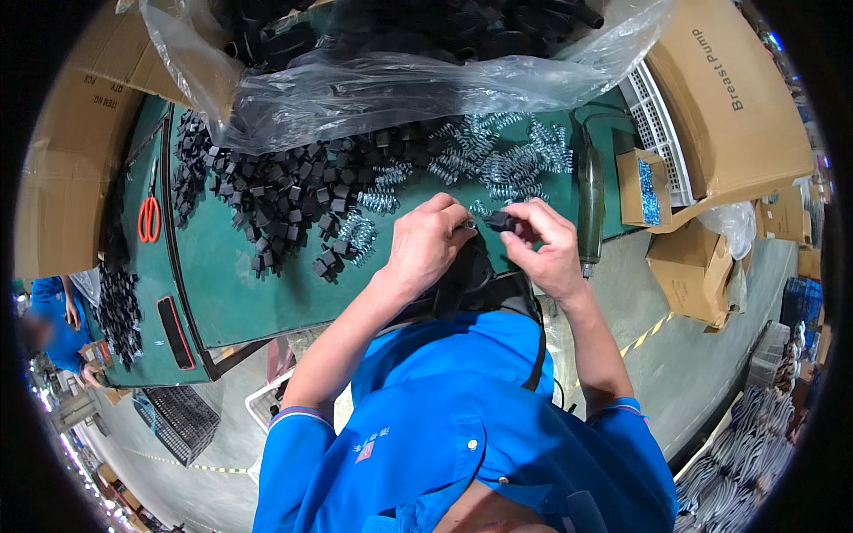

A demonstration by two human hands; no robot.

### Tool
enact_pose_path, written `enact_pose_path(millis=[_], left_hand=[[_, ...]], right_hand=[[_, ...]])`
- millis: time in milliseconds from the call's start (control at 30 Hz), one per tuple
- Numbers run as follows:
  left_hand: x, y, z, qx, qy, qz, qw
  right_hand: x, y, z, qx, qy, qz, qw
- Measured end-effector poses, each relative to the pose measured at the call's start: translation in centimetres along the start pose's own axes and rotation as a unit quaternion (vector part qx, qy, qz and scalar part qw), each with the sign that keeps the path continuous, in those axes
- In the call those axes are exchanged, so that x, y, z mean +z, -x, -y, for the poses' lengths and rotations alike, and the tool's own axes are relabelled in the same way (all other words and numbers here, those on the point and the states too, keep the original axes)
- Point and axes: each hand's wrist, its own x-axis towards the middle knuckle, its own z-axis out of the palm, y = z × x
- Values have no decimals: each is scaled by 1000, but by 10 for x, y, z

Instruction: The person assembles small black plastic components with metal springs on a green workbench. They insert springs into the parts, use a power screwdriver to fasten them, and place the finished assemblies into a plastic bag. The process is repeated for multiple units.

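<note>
Black plastic part (pixel 499 219) in right hand (pixel 549 249), 1 spring (pixel 467 226) left hand (pixel 428 242).

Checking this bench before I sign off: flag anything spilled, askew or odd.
Nothing looks damaged. The black plastic parts and metal springs lie in loose mixed heaps on the green table, and the clear bag slumps open over them. The left hand and right hand hold one black part together.

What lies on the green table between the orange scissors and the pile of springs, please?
In the head view, a heap of black parts lies between the scissors and the springs.
</note>
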Motion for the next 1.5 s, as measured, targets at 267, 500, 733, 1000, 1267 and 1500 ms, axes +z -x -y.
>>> enact_pose_path(millis=[267, 500, 733, 1000, 1267, 1500], left_hand=[[0, 3, -3, -12, -2, -15, 1000], [1, 3, -2, -24, -6, -5, 1000], [1, 3, 1, -37, -1, 8, 999], [-10, 10, 10, -169, 152, 62, 972], [-19, 14, 11, -386, 407, 104, 821], [-6, 48, 7, -398, 680, 128, 602]], right_hand=[[11, -3, 6, 2, 76, 32, 997], [21, -5, 8, -42, 185, 14, 982], [28, -7, 7, -70, 261, 11, 963], [38, -5, -11, -13, 275, 10, 961], [54, 4, -9, 42, 219, -61, 973], [39, 17, -13, 57, 39, -74, 995]])
